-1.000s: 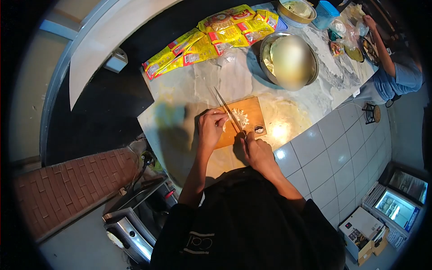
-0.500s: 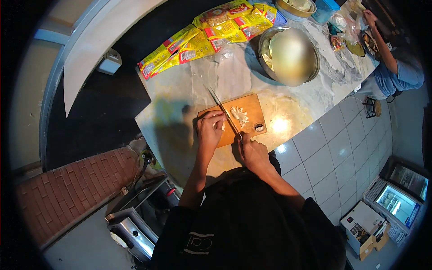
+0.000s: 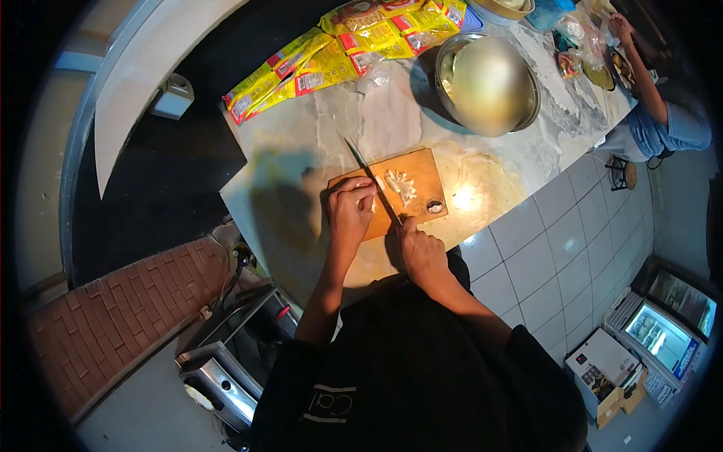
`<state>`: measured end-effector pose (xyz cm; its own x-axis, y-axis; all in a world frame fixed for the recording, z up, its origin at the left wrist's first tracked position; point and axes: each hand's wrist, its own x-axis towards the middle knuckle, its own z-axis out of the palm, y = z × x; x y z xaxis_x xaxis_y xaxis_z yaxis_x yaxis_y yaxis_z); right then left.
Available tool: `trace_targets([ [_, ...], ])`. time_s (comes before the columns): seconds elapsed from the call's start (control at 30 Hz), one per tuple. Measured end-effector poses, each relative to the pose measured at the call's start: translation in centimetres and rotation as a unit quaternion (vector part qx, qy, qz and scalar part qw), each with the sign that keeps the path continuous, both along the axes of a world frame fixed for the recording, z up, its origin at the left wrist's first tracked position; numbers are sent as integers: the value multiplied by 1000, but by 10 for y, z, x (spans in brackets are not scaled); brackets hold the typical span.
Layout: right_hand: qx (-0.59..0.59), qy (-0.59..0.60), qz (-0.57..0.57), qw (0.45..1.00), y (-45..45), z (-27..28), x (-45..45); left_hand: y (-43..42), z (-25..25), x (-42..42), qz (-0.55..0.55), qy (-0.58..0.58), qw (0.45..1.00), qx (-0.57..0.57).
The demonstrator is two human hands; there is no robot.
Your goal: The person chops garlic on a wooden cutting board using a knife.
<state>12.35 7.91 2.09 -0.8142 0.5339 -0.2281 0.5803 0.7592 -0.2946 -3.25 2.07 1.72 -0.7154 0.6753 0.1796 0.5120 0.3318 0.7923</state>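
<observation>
A small wooden cutting board (image 3: pixel 422 167) lies on the marble table under both hands. My right hand (image 3: pixel 424 252) is closed around the handle of a long knife (image 3: pixel 367 167), whose blade slants across the board to the far left. My left hand (image 3: pixel 351 215) has its fingers curled on the board's left part, close to the blade. It presses on a pale piece of food, mostly hidden by the fingers. Chopped white pieces (image 3: pixel 401 186) sit in a small heap right of the blade. A dark round hole (image 3: pixel 434 206) with something pale in it is near the board's right corner.
Yellow noodle packets (image 3: pixel 343 56) lie along the table's far edge. A metal bowl (image 3: pixel 443 83) stands behind the board, its contents blurred. At the far right another person's arm (image 3: pixel 649 87) reaches over bags and food. A metal appliance (image 3: pixel 226 388) is at lower left.
The view has shifted slightly. Both hands stay at the board, and the knife is still held across it beside the left fingers.
</observation>
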Motion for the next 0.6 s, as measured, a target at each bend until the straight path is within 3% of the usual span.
trace_targets([
  [0.17,7,-34,0,999,-2,1,-4,1,3,-1,-12,26,1000,4],
  [0.37,-14,-21,-19,1000,-5,-16,-2,2,1,0,2,-40,999,5],
  [0.6,3,2,-19,1000,-1,-7,-8,2,2,-1,-17,14,1000,13],
])
